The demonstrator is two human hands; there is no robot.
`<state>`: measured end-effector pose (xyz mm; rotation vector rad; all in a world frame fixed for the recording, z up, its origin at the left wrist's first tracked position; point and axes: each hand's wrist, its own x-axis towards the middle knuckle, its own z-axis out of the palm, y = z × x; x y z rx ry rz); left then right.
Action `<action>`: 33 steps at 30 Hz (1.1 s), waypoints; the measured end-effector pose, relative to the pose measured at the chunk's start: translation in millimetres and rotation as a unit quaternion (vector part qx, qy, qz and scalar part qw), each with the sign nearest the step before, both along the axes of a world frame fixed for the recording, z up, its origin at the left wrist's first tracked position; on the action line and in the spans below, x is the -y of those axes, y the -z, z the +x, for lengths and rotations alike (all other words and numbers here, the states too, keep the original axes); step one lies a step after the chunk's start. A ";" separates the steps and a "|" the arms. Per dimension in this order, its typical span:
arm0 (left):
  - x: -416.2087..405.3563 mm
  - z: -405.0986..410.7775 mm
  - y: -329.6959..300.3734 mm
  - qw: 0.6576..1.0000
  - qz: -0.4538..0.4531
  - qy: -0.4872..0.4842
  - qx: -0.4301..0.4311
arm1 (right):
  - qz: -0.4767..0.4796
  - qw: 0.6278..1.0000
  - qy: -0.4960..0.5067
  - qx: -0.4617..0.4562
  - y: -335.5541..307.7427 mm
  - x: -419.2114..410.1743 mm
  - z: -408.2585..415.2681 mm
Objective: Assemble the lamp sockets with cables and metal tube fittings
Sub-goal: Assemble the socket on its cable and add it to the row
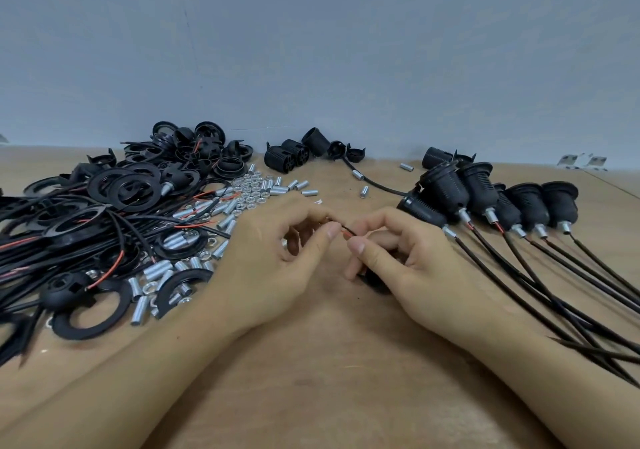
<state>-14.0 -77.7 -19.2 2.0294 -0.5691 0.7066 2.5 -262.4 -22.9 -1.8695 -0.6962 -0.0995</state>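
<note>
At the middle of the wooden table [318, 362] my left hand [273, 258] and my right hand [398, 258] meet. Between their fingertips runs a thin red and black cable end [347, 232]; both hands pinch it. A black part [375, 280] lies under my right palm, mostly hidden. A glint of metal shows inside my left hand's curled fingers; I cannot tell what it is. To the right lies a row of assembled black lamp sockets [485, 195] with metal tube fittings [517, 230] and long black cables [571, 286].
A heap of black rings, socket caps and cables [86, 227] fills the left side. Loose metal tubes [152, 272] and nuts [247, 192] lie beside it. Bare socket bodies [294, 154] stand at the back by the grey wall.
</note>
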 end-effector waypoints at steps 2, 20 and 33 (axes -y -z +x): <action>1.8 2.3 1.8 0.995 -0.074 0.017 -0.060 | 0.039 0.999 -0.004 -0.034 1.2 0.9 -0.2; -24.3 12.6 -5.8 0.982 0.142 -0.114 -0.041 | 0.088 0.993 0.056 -0.063 1.3 0.6 8.5; -39.7 177.6 -37.5 0.842 0.464 -0.226 -0.157 | 0.102 0.990 0.022 -0.094 0.9 1.2 8.2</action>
